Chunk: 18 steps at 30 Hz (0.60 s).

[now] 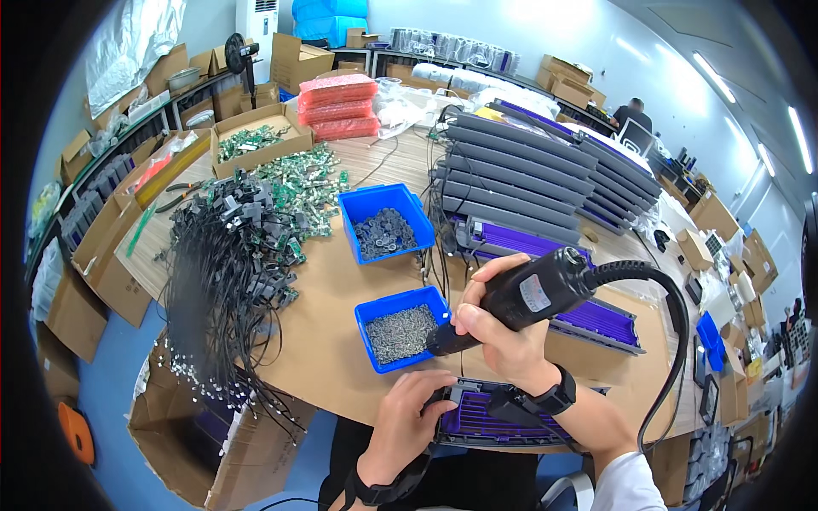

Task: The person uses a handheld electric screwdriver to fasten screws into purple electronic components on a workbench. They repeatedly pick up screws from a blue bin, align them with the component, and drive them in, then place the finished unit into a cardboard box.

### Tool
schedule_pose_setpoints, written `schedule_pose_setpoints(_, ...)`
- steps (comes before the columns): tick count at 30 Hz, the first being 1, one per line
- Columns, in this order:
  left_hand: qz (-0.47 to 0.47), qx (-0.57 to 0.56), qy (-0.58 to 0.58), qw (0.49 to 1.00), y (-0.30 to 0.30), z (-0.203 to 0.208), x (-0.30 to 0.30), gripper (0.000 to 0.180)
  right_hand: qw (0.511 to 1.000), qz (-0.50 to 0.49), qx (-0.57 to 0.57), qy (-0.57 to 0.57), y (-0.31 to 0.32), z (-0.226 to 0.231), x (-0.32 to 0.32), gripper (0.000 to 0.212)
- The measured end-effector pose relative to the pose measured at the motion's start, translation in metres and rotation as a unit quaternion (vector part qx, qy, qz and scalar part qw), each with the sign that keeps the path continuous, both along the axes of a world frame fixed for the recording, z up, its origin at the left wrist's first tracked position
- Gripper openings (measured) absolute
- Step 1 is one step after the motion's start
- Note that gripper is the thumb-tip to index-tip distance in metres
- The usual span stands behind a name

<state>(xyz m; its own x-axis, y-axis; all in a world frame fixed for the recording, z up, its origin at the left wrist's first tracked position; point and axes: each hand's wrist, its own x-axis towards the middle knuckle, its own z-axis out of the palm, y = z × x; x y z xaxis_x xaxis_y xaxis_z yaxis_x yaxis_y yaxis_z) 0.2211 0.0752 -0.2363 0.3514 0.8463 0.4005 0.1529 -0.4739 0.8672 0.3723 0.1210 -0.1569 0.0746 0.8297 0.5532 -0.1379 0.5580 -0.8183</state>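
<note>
Here, the black screwdriver [521, 296] points left to the nearer blue bin [399, 366], beyond the crosswise purple panel [477, 417].
Right fingers [481, 324] wrap the tool; left fingers [423, 383], slightly parted, touch the panel's left end, grip unclear.

Pale, roughly rectangular label [533, 292] on the casing of the black corded power tool [506, 301], its fine print too small for us to read, words, numbers or signs elsewhere likewise illegible to us.
</note>
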Motion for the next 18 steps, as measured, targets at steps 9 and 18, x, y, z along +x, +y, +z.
schedule_pose_setpoints(9, 0.017, -0.007, -0.015, 1.000, -0.002, -0.005, 0.002, 0.040, 1.000, -0.004, 0.004, 0.010, -0.006, 0.013, 0.004, 0.035)
schedule_pose_setpoints(18, 0.023, -0.069, -0.023, 0.997, -0.003, 0.002, 0.003, 0.065, 0.994, -0.004, 0.024, 0.109, -0.005, 0.018, 0.005, 0.034)
